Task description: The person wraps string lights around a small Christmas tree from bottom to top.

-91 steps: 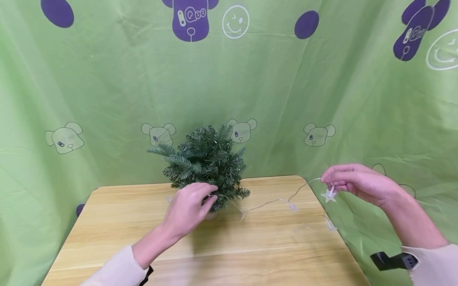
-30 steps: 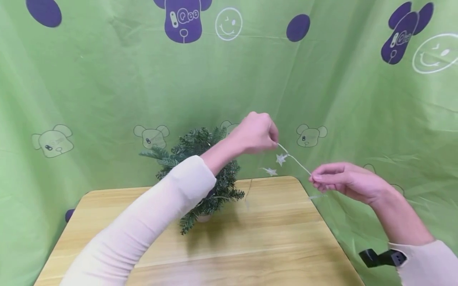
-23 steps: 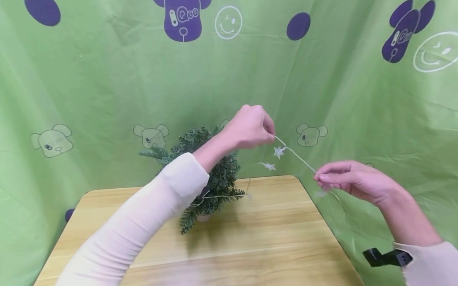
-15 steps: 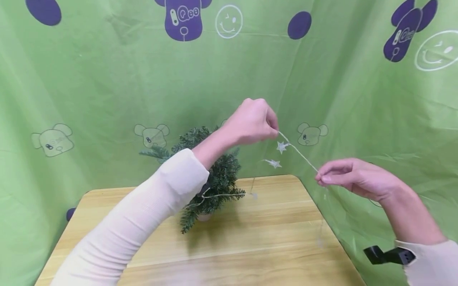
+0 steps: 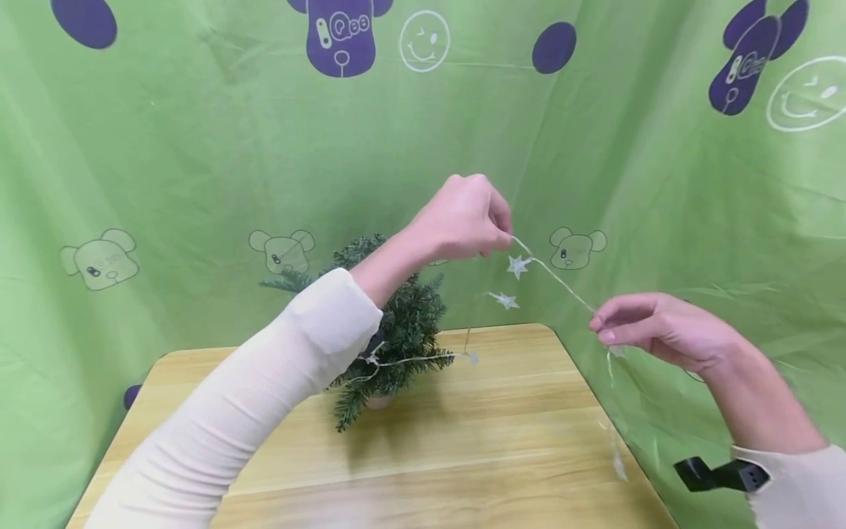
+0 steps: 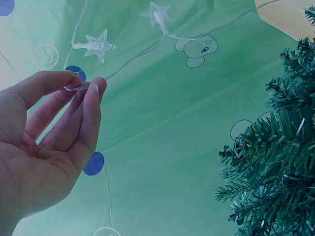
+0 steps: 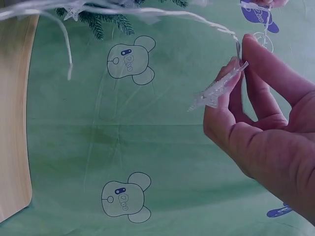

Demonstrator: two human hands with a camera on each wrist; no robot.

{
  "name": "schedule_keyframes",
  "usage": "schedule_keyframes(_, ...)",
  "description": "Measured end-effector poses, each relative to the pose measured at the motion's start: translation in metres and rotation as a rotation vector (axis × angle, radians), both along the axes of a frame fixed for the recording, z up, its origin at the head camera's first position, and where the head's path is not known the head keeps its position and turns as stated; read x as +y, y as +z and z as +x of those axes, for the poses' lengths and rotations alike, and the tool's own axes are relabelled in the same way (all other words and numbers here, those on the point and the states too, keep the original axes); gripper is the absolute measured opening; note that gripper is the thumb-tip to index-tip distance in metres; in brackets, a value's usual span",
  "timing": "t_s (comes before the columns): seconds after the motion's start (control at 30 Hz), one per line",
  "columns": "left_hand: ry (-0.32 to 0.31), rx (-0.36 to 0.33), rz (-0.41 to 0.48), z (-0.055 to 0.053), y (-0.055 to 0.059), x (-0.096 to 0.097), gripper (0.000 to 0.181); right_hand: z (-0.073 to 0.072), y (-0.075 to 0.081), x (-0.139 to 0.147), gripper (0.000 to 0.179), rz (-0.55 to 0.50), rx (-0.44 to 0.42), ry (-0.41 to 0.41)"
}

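Head view: left hand [image 5: 465, 219] is up past the tree [image 5: 413, 327], fingertips pinched on the star string [image 5: 562, 284], which slopes down to the right hand [image 5: 664, 330], also pinching it; another stretch lies over the tree's lower branches, tree on the wooden table [image 5: 463, 455]. Left wrist view: thumb and finger together on the wire, two clear stars [image 6: 102, 45] hanging near the fingertips, tree well apart from the hand. Right wrist view: fingertips clamped on the wire, one star right at them, table edge well apart.
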State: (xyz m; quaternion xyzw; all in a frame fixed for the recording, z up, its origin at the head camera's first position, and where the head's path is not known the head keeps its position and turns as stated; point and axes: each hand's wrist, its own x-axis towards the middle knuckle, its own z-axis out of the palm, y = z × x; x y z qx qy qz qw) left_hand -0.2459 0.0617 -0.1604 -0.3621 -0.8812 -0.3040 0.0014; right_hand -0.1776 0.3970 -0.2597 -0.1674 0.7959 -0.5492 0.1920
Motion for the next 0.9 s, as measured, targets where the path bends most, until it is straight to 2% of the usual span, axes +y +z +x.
schedule_keyframes(0.1,-0.002,0.0,0.005,0.0,0.0,0.001,0.011,0.001,-0.001,0.001,0.03,0.043,-0.009,-0.068)
schedule_keyframes(0.2,0.008,-0.001,0.012,-0.001,-0.001,0.0,0.011,0.002,-0.002,0.002,0.03,0.051,-0.011,-0.085)
schedule_keyframes(0.43,0.045,-0.026,0.085,-0.004,-0.002,0.0,0.01,0.001,-0.005,0.004,0.034,-0.079,-0.037,0.016)
schedule_keyframes(0.57,0.081,-0.015,0.113,-0.007,-0.002,-0.002,0.01,0.0,-0.004,0.004,0.036,-0.13,-0.055,0.038)
schedule_keyframes(0.73,0.142,0.015,0.143,-0.016,0.002,-0.006,0.007,0.001,-0.002,0.002,0.034,-0.15,-0.051,0.054)
schedule_keyframes(0.9,0.219,-0.002,0.208,-0.032,0.004,-0.013,0.007,0.002,-0.002,0.0,0.034,-0.205,-0.058,0.063)
